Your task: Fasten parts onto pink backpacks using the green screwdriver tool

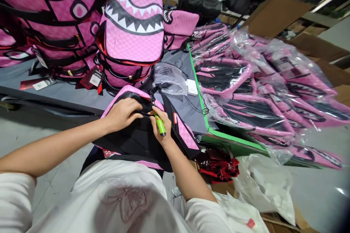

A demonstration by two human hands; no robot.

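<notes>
The pink-and-black backpack (133,140) lies at the near center of the scene, between the person's torso and the near edge of the gray table (75,93). Its upper part faces the table; a black strap (175,120) runs along its right side.

The left hand (124,113) is at the upper left of the backpack, at the dark section below the pink rim. Its fingers are partly curled, with the thumb apart from the index finger; whether it grips material cannot be determined. The right hand (162,122) is just to the right, closed around a bright green tool (160,124) with a dark end. Its fingertips are at the upper part of the backpack.

Beyond the backpack, a clear plastic bag (169,80) lies beside a small white box (191,87). Far left, pink bags stand in stacks, including a tooth-patterned bag (133,25). On the right, plastic-wrapped pink bags (246,116) are piled on a green-edged surface (232,136).
</notes>
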